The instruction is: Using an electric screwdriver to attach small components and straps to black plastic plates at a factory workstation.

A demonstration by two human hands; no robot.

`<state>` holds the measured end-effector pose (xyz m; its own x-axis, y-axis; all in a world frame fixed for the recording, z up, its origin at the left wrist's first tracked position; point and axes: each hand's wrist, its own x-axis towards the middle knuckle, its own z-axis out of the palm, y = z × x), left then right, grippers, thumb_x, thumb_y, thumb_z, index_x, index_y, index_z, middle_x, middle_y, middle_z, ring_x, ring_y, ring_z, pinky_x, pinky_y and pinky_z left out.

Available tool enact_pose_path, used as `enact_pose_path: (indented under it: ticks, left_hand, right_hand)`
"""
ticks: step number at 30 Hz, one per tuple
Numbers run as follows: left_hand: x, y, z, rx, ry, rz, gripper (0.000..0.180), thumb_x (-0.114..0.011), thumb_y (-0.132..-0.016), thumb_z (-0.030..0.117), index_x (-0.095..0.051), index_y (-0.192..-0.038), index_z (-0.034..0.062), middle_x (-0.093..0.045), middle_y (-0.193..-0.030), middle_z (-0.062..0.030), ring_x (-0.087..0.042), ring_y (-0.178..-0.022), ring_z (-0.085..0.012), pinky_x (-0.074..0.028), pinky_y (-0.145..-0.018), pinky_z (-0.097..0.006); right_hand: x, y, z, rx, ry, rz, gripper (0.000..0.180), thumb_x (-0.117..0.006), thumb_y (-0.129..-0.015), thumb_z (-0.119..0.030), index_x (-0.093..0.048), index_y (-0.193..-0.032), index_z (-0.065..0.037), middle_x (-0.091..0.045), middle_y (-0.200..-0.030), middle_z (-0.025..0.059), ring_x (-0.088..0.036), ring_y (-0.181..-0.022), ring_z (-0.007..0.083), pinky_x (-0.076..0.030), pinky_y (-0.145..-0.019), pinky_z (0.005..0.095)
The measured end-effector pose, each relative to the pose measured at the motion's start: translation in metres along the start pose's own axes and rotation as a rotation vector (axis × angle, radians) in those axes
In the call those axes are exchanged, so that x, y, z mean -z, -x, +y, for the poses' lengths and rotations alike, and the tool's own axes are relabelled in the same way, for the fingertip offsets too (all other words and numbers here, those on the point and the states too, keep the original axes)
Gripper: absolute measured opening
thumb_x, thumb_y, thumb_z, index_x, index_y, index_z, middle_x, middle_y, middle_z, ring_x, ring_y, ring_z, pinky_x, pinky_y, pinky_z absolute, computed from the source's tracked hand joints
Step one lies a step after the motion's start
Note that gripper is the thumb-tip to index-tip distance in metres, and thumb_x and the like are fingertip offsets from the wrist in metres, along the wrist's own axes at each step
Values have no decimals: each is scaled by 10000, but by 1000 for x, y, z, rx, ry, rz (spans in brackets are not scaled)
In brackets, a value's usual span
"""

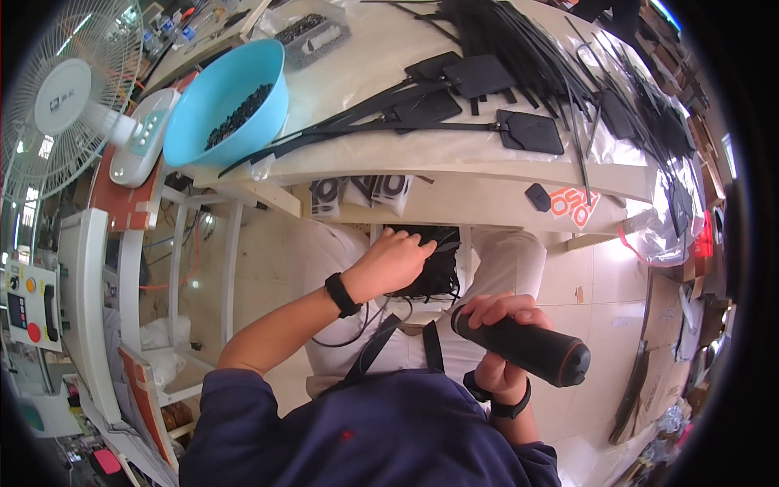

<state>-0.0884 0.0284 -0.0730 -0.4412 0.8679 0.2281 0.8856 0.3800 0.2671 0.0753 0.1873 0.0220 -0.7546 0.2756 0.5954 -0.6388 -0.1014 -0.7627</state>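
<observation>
My right hand [503, 312] is closed round a dark black cylinder [535, 347], with fingers over its top and thumb beneath. The cylinder is tilted, its rounded end with a thin reddish ring pointing to the lower right. My left hand [398, 258] reaches over a black heap [434, 272] of straps or soft pieces between my knees, just below the table's front edge. Its fingers are bent, with the tips partly hidden against the black material. What they grip, if anything, cannot be made out.
On the table [341, 85] lie black luggage tags [529, 131] with long straps and a bundle of black strips [519, 49]. A blue bowl [272, 105] and a clear box [312, 36] hold small dark parts. A white fan [69, 93] stands left; cardboard [657, 349] leans right.
</observation>
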Motion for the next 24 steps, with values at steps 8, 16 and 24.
enact_pose_path:
  ticks: [8, 16, 24]
  left_hand:
    - [126, -134, 31, -132, 141, 449, 181, -665, -843, 61, -683, -1016, 13, -678, -905, -124, -624, -851, -315, -504, -776, -395]
    - [108, -168, 21, -65, -238, 226, 210, -574, -857, 2, -637, -1057, -11, -636, -992, -121, -578, -959, -307, -467, -870, -390]
    - [142, -94, 83, 291, 471, -14, 157, -434, -999, 38, -555, -1032, -55, -554, -886, -132, -545, -688, -208, -435, -622, -312]
  right_hand:
    - [19, 2, 3, -2, 12, 75, 510, -716, -920, -246, -382, -1270, -86, -546, -1027, 157, -609, -880, 293, -533, -829, 480]
    - [31, -1, -4, 48, 6, 98, 507, -711, -924, -225, -377, -1271, -65, -544, -1002, 157, -608, -874, 277, -538, -837, 467]
    - [35, -21, -22, 190, -37, 258, 578, -678, -943, -387, -339, -1315, -104, -493, -1052, 131, -569, -848, 244, -540, -762, 479]
